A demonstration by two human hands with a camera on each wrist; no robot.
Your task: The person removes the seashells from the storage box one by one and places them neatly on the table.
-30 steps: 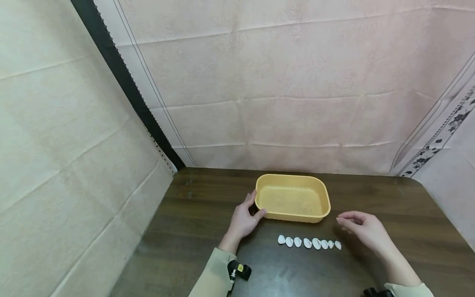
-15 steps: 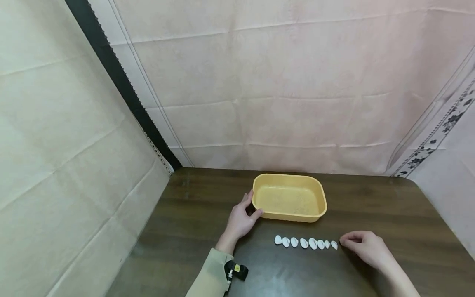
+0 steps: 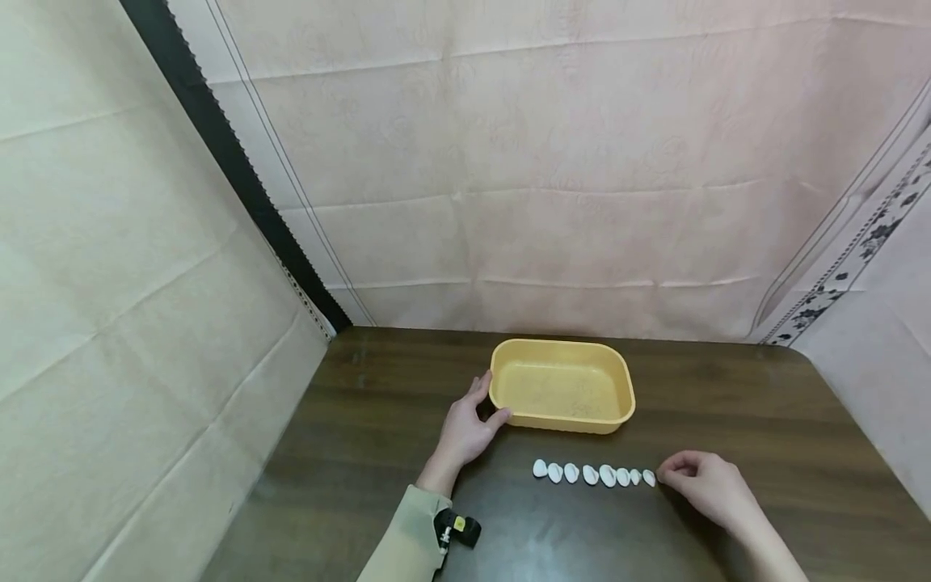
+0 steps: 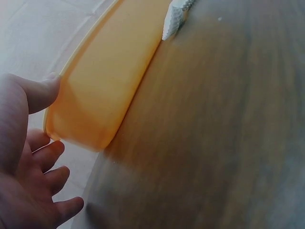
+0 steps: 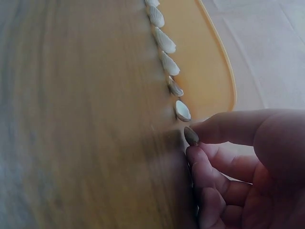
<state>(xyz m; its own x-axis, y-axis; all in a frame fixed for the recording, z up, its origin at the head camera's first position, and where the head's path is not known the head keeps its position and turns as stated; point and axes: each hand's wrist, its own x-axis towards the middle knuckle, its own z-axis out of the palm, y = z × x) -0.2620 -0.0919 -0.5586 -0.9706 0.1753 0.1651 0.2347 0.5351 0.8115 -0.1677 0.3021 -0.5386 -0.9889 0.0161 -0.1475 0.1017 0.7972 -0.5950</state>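
Observation:
A yellow plastic basin stands on the table with bare insides. My left hand holds its left end, thumb at the near corner and fingers along the left side; the left wrist view shows the thumb tip on the rim. In front of the basin runs a row of several white seashells. At the right end of this row is my right hand. Its thumb and forefinger pinch a small darker seashell, close beside the last white shell.
The dark wooden table carries the basin and shells. Pale cloth hangs behind it, and another pale sheet closes the left side. A black wrist camera sits on my left sleeve.
My right hand has come down and left to the right end of the shell row, bringing the small shell beside the last one. The left hand keeps its place on the basin.

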